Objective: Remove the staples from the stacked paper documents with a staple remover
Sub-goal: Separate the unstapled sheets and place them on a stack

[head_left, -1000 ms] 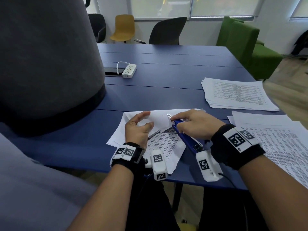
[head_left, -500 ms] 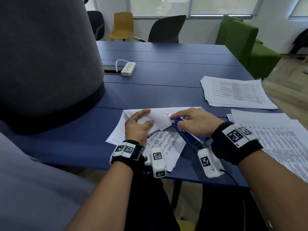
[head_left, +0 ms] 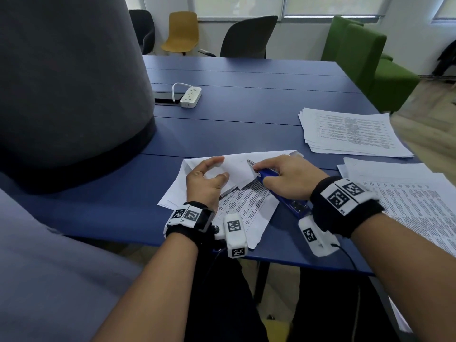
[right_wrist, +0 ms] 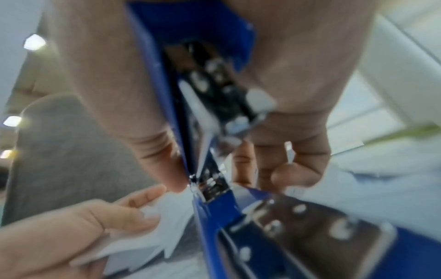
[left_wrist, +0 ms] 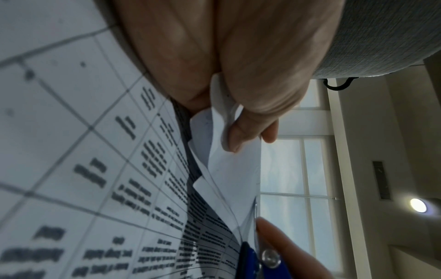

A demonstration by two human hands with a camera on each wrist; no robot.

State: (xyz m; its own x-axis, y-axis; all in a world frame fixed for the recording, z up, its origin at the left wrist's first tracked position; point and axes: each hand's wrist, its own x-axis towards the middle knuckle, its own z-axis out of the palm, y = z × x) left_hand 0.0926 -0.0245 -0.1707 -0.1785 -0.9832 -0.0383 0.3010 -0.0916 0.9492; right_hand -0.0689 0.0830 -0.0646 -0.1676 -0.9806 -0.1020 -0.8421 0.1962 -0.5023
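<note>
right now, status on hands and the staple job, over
Left hand pinching folded-back sheets. Right hand gripping blue staple remover, metal tip at the paper corner. Nothing blocking.

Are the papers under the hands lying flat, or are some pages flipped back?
Flipped back. The left hand holds the blank top pages folded over, baring the printed sheet beneath them, while the right hand grips the blue staple remover.
</note>
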